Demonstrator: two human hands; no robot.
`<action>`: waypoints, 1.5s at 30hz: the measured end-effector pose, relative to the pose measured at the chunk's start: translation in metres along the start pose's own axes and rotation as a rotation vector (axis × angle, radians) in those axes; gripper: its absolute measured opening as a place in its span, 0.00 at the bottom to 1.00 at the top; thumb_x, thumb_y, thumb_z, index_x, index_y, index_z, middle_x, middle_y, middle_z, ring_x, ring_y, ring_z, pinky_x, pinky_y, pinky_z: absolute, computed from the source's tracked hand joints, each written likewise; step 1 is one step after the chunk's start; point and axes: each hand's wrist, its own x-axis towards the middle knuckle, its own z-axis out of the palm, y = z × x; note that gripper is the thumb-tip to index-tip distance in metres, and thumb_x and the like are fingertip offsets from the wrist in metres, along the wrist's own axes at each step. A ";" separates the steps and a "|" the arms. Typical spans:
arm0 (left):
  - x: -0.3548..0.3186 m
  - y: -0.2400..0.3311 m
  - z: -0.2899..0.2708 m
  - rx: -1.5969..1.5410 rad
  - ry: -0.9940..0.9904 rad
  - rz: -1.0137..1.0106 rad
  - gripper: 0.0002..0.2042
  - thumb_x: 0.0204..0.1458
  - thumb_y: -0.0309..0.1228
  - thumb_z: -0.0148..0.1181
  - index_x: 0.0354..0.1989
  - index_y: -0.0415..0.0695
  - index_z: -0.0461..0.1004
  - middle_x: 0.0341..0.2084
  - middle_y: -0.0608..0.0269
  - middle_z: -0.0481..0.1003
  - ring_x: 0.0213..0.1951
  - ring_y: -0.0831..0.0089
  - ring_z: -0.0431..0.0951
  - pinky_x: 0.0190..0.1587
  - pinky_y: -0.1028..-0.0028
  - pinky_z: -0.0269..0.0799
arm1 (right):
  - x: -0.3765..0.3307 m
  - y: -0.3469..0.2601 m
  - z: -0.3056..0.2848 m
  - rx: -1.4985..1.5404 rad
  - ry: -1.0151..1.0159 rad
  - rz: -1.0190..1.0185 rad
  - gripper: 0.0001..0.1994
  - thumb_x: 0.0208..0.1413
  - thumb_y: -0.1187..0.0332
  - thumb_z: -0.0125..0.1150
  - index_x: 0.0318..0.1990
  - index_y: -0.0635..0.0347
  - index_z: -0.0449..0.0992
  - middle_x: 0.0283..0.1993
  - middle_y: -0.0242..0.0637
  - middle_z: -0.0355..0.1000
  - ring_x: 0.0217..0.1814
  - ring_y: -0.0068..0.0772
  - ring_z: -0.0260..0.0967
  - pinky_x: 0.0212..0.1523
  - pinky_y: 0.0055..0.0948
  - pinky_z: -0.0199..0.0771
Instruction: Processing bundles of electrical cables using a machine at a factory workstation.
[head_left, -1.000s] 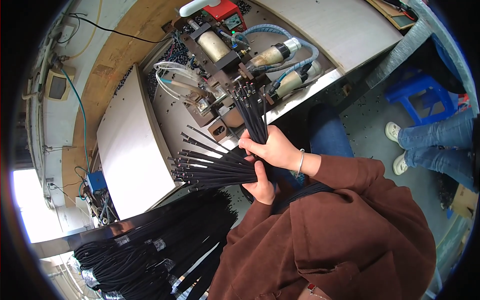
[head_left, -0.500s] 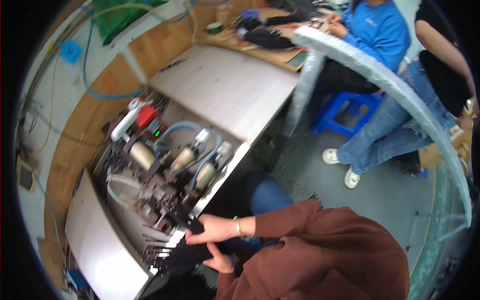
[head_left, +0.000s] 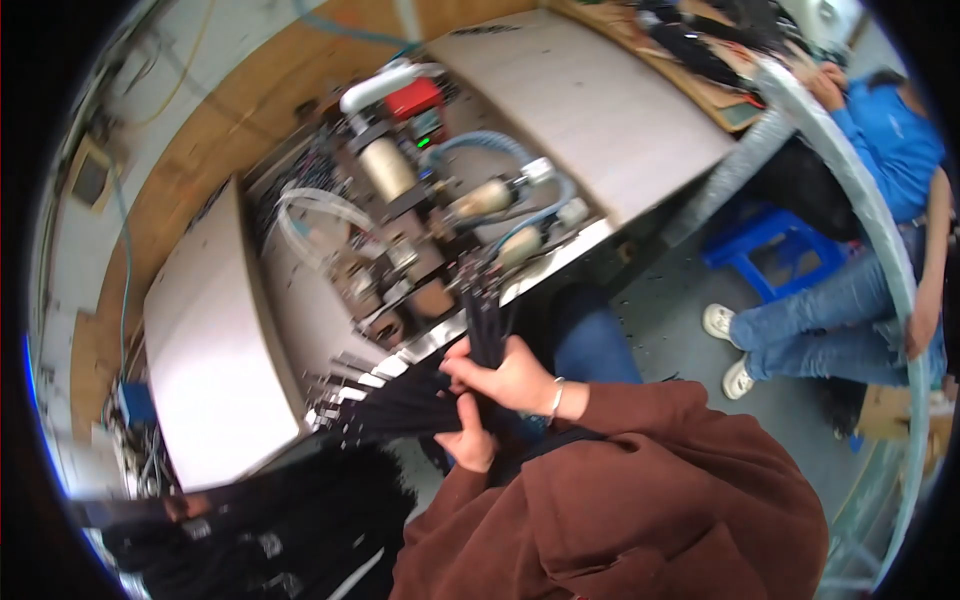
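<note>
My right hand [head_left: 517,379], with a bracelet at the wrist, is closed round a bundle of thin black cords [head_left: 486,328]. The bundle points up toward the front of a bench machine [head_left: 425,262] with pale cylinders, and its tips are blurred beside it. Just below, my left hand [head_left: 469,443] has its thumb raised and lies against a larger fan of black cords [head_left: 400,403]; its fingers are mostly hidden, apparently curled under the cords. Light, silvery ends of that fan rest along the bench's front edge.
Pale boards [head_left: 215,350] flank the machine. A heap of black cords [head_left: 270,520] hangs at lower left. A plastic-wrapped frame [head_left: 860,170] curves on the right. Beyond it are a person in blue [head_left: 890,140], another in jeans [head_left: 830,300], and a blue stool [head_left: 770,250].
The view has swung, so the bench appears further right and higher. My right hand's bundle now stands upright, drawn slightly back from the machine. The lower-left heap has come into view.
</note>
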 end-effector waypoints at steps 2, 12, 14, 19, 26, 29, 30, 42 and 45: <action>0.004 -0.003 -0.003 -0.035 0.011 0.061 0.11 0.53 0.26 0.50 0.44 0.36 0.68 0.40 0.64 0.70 0.42 0.77 0.68 0.46 0.74 0.63 | 0.004 0.005 0.004 0.036 -0.030 0.023 0.05 0.51 0.71 0.58 0.30 0.65 0.73 0.24 0.30 0.70 0.26 0.18 0.68 0.28 0.19 0.70; 0.009 0.006 -0.005 -0.115 -0.016 0.114 0.09 0.52 0.24 0.51 0.42 0.37 0.68 0.39 0.64 0.70 0.41 0.78 0.69 0.47 0.76 0.63 | 0.013 0.004 0.009 -0.051 -0.055 -0.006 0.05 0.50 0.72 0.57 0.29 0.65 0.72 0.24 0.29 0.69 0.25 0.18 0.67 0.27 0.19 0.68; 0.010 0.004 -0.007 -0.113 -0.018 0.099 0.09 0.52 0.24 0.51 0.42 0.37 0.68 0.39 0.64 0.70 0.41 0.78 0.69 0.47 0.76 0.63 | 0.014 0.004 0.010 -0.064 -0.064 0.002 0.05 0.51 0.72 0.57 0.29 0.65 0.72 0.24 0.29 0.69 0.25 0.18 0.67 0.28 0.19 0.68; 0.011 0.003 -0.007 -0.132 0.001 0.083 0.09 0.52 0.24 0.51 0.42 0.37 0.69 0.39 0.65 0.71 0.41 0.78 0.70 0.46 0.76 0.64 | 0.018 0.007 0.012 -0.073 -0.061 -0.013 0.05 0.50 0.72 0.58 0.29 0.65 0.72 0.23 0.30 0.70 0.24 0.18 0.68 0.26 0.18 0.69; 0.012 0.003 -0.007 -0.106 -0.018 0.102 0.10 0.52 0.24 0.52 0.43 0.38 0.68 0.39 0.65 0.71 0.41 0.77 0.70 0.46 0.76 0.64 | 0.018 0.008 0.011 -0.061 -0.052 -0.005 0.05 0.49 0.72 0.59 0.30 0.65 0.72 0.24 0.30 0.70 0.25 0.18 0.68 0.26 0.18 0.68; 0.012 0.003 -0.008 -0.091 -0.025 0.120 0.11 0.52 0.24 0.52 0.44 0.38 0.68 0.39 0.65 0.71 0.41 0.77 0.70 0.47 0.76 0.63 | 0.018 0.008 0.009 -0.055 -0.063 0.004 0.06 0.49 0.71 0.60 0.31 0.65 0.72 0.25 0.30 0.70 0.26 0.18 0.68 0.29 0.18 0.69; 0.012 0.004 -0.008 -0.079 -0.031 0.133 0.11 0.52 0.24 0.52 0.44 0.38 0.67 0.39 0.65 0.71 0.41 0.77 0.70 0.47 0.76 0.63 | 0.018 0.007 0.008 -0.060 -0.070 0.007 0.06 0.49 0.71 0.60 0.31 0.65 0.72 0.25 0.30 0.70 0.26 0.18 0.68 0.29 0.18 0.69; 0.010 0.005 -0.005 -0.068 -0.007 0.103 0.10 0.51 0.24 0.53 0.42 0.38 0.69 0.36 0.66 0.71 0.39 0.79 0.69 0.44 0.78 0.63 | 0.005 0.004 0.007 -0.160 -0.063 -0.002 0.07 0.49 0.71 0.59 0.33 0.65 0.72 0.30 0.30 0.71 0.32 0.18 0.68 0.34 0.19 0.69; 0.013 0.008 -0.007 -0.101 -0.016 0.088 0.09 0.51 0.24 0.54 0.40 0.37 0.70 0.35 0.66 0.71 0.38 0.80 0.69 0.43 0.79 0.63 | 0.005 0.007 0.012 -0.052 -0.003 -0.059 0.05 0.50 0.72 0.58 0.31 0.65 0.73 0.28 0.31 0.71 0.30 0.19 0.68 0.32 0.19 0.69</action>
